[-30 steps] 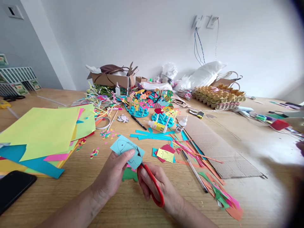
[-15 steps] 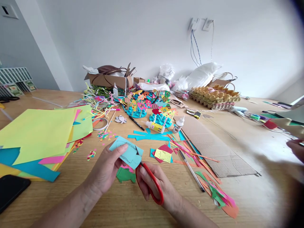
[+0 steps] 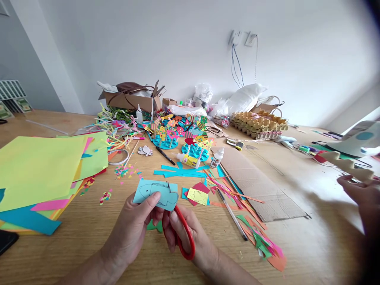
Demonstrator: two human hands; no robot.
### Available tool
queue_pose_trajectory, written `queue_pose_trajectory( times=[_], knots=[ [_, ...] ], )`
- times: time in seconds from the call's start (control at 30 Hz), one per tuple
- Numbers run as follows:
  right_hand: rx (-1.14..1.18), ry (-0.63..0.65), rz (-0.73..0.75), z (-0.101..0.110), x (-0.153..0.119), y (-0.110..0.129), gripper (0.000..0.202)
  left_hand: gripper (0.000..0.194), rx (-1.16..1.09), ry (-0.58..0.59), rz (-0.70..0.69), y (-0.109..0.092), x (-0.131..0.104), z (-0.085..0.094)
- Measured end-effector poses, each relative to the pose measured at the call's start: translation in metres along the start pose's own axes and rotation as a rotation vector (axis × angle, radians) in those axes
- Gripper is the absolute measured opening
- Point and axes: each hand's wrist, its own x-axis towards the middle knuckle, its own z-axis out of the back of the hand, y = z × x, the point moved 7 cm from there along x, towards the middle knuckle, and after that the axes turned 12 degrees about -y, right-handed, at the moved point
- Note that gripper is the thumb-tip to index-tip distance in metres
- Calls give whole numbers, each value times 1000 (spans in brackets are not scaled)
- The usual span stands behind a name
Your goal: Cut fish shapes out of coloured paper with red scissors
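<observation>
A light blue paper with a fish drawn on it is pinched in my left hand, thumb on top. My right hand is wrapped round the red handles of the scissors. Their blades are at the right part of the paper, by the drawn tail, mostly hidden by it. Beneath the paper a green paper shape partly shows on the table. To the right of the paper, a yellow piece with a drawn fish lies on red and blue scraps.
Coloured sheets lie at left. Glue bottles, blue bases with paper fish, a pen, paper strips and cardboard lie ahead and right. Another person's hand holds an egg-carton strip at far right.
The blue paper has turned more level, and the scissors have shifted slightly left and down with my right hand. The view has swung right. The other person's hand and carton strip show more.
</observation>
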Motion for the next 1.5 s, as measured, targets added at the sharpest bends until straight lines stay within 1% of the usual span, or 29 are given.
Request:
queue_pose_trajectory(
  times=[0.23,0.47,0.73,0.9,1.03,1.33,1.5],
  knots=[
    [-57,29,-28,2,2,-1,45,18,8,4,-4,1,-1,0],
    [-100,33,-28,2,3,1,45,23,27,-35,-45,2,-2,2],
    [-88,8,-38,4,2,3,47,24,82,-42,-128,-4,-1,1],
    [-105,1,-18,3,1,5,47,25,104,-22,-143,-5,-2,0],
    [-123,-22,-30,4,2,2,49,25,111,-23,-138,-6,-3,0],
    [-94,-21,-48,2,1,1,51,26,27,-27,-109,-4,-4,0],
    [-60,-10,-46,0,-1,-1,48,26,-47,-12,-96,-2,-5,0]
  ],
)
